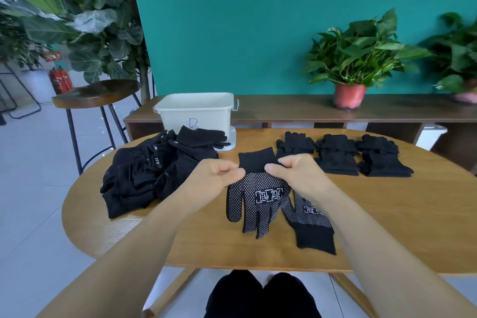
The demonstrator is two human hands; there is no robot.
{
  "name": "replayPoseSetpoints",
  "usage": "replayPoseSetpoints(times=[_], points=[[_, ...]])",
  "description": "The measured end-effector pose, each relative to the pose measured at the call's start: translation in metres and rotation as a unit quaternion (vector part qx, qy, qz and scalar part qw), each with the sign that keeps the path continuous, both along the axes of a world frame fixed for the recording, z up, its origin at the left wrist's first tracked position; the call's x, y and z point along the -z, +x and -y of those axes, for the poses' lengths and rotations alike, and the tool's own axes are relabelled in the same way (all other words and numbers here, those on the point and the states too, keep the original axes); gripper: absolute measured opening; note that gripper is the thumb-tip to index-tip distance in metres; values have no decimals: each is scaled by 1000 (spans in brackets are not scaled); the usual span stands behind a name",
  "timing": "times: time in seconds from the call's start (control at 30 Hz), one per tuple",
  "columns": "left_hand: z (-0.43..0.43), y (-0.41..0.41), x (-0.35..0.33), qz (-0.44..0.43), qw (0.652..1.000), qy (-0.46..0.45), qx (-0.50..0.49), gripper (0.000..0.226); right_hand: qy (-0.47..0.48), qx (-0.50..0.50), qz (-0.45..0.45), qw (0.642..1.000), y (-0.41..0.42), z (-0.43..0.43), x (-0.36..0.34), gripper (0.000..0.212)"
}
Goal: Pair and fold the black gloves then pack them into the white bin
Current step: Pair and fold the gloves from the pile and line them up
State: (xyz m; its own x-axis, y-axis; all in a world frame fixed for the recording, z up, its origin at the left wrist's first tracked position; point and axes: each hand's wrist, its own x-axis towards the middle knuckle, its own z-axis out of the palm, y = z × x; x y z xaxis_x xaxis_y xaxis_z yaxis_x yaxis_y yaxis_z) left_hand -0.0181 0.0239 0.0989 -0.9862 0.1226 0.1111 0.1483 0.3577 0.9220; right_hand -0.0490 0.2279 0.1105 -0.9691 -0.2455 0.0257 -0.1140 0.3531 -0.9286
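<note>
The person sits at a round wooden tabletop (180, 240) with both bare arms stretched out over it. The left grip (214, 175) and the right grip (296, 170) are close together, and each has its thumb and curled fingers pinching the same dotted glove (258, 196). They hold it where the plain knitted cuff meets the dotted palm, one grip at each side edge. The cuff sticks out beyond the two grips on the far side. The glove's fingers run back from the grips toward the person and lie flat on the wood.

Just under the right grip's wrist lies a second dotted glove (309, 217), turned the other way with its cuff nearest the person. Its fingers meet those of the held glove, though I cannot tell which lies on top.

Out beyond the left grip, to its outer side, sits a loose pile of black gloves (144, 178). Past that pile, at the far edge, stands the white bin (196, 111) with a blue letter on its front; I cannot see into it from here. Beyond the right grip, three folded pairs (335, 155) lie in a row, close together, running off to its outer side.

Behind the tabletop a long wooden shelf carries a potted plant (348, 95), and a stool (98, 93) stands off past the pile.
</note>
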Motion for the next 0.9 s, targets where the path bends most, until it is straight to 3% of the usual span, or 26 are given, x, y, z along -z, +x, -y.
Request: replayPoseSetpoints(times=[0.1,0.2,0.33,0.5,0.7,0.9], points=[[-8,-2,-2,35,998,43,25,27,2,5,0,1000,2,-8,-5,40],[-19,-9,-1,55,996,47,46,35,-2,23,-5,1000,2,-20,-9,30],[-39,-24,-6,33,997,63,40,32,0,45,-11,999,-4,-41,-16,26],[-72,-50,-11,18,997,63,45,26,8,69,-33,997,-17,-72,-22,40],[-99,-81,-1,29,997,53,54,18,6,70,-14,997,-45,-98,-7,22],[-115,-122,12,54,996,41,51,18,1,84,1,996,-82,-115,9,33]])
